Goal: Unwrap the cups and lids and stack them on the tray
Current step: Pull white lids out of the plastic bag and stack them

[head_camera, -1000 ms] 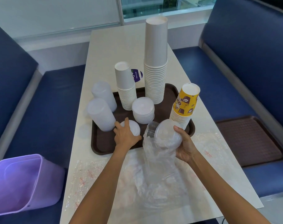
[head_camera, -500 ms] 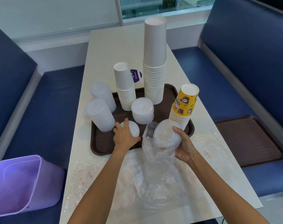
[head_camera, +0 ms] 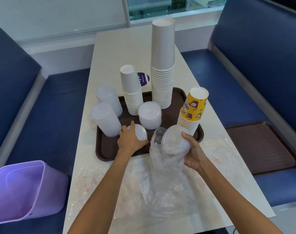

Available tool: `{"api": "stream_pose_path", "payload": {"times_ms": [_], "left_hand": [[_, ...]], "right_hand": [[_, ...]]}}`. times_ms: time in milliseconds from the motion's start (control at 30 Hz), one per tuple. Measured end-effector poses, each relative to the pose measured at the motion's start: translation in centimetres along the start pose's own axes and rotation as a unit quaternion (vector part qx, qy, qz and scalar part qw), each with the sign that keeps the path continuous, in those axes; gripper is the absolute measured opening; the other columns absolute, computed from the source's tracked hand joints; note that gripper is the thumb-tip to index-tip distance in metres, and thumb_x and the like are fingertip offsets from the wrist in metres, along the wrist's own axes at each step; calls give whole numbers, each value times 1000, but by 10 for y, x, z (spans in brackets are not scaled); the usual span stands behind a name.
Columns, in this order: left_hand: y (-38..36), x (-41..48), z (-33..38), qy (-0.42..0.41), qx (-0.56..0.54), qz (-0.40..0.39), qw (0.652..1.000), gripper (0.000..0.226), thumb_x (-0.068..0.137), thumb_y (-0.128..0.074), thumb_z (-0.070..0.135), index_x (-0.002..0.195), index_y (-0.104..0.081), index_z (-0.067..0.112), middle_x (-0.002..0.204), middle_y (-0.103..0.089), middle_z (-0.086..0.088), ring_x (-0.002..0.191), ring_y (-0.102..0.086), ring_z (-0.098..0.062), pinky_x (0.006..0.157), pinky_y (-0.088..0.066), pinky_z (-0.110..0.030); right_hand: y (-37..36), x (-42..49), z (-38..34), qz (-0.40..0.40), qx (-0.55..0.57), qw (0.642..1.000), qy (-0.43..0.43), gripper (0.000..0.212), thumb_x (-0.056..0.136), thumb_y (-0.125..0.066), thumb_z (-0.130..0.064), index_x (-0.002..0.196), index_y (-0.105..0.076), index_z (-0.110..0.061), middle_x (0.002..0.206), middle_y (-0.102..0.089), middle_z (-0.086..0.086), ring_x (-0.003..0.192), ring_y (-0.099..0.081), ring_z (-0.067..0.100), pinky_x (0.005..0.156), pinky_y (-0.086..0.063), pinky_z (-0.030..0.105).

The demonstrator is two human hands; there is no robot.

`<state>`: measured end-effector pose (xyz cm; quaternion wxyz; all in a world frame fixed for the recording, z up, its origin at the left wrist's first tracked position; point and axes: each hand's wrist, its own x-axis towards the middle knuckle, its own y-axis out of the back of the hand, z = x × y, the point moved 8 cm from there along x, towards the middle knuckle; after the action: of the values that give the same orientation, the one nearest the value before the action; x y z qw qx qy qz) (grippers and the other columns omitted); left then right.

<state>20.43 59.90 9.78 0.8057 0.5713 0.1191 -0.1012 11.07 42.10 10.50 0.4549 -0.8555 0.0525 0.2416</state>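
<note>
Fingers (head_camera: 127,130) of the left hand (head_camera: 129,141) grip a lid stack (head_camera: 140,132); the right hand (head_camera: 194,152) grips wrapped lids (head_camera: 174,141).

Bright, even daylight; source is the glass window strip (head_camera: 174,7) beyond the far edge of the pale speckled counter (head_camera: 110,48). Shadows weak, soft, short. Light sheen on the crumpled clear plastic wrap (head_camera: 160,179) by the counter's near edge. Wide-angle bowing bends the blue padded benches (head_camera: 245,73) at both frame sides. Focus slightly soft throughout, more so toward the corners.
</note>
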Motion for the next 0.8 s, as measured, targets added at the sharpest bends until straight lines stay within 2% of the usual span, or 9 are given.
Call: {"api": "stream_pose_path", "payload": {"times_ms": [233, 367, 567, 800], "left_hand": [[-6, 1, 0, 1, 18, -15, 1000, 105, 74, -75, 50, 151, -10, 20, 148, -17, -17, 135, -25, -37, 102, -37, -47], [-9, 1, 0, 1, 13, -11, 1000, 103, 75, -75, 48, 150, -11, 20, 147, -19, -17, 135, -26, -38, 101, -38, -47], [-11, 1, 1, -3, 9, -15, 1000, 103, 74, -76, 45, 149, -11, 20, 145, -19, -18, 133, -26, -38, 100, -38, -47], [-13, -1, -2, 11, -18, 9, 1000, 104, 74, -75, 45, 150, -9, 21, 145, -18, -18, 132, -25, -37, 99, -39, -47]], "right_hand": [[2, 2, -4, 10, 2, 1000, 10, 108, 7, -97, -25, 107, -54, -22, 87, -70, 13, 91, -62, 30, 61, -59, 43], [2, 2, -4, 1, 3, 1000, 12, 108, 8, -96, -25, 106, -54, -21, 78, -73, 10, 87, -63, 29, 60, -59, 42], [-2, 2, -2, -11, 9, 1000, -3, 107, 6, -96, -23, 105, -54, -18, 78, -73, 13, 84, -65, 30, 58, -59, 42], [-1, 2, -5, 2, 14, 1000, 4, 110, 7, -96, -23, 108, -53, -21, 95, -64, 15, 93, -60, 32, 61, -59, 45]]}}
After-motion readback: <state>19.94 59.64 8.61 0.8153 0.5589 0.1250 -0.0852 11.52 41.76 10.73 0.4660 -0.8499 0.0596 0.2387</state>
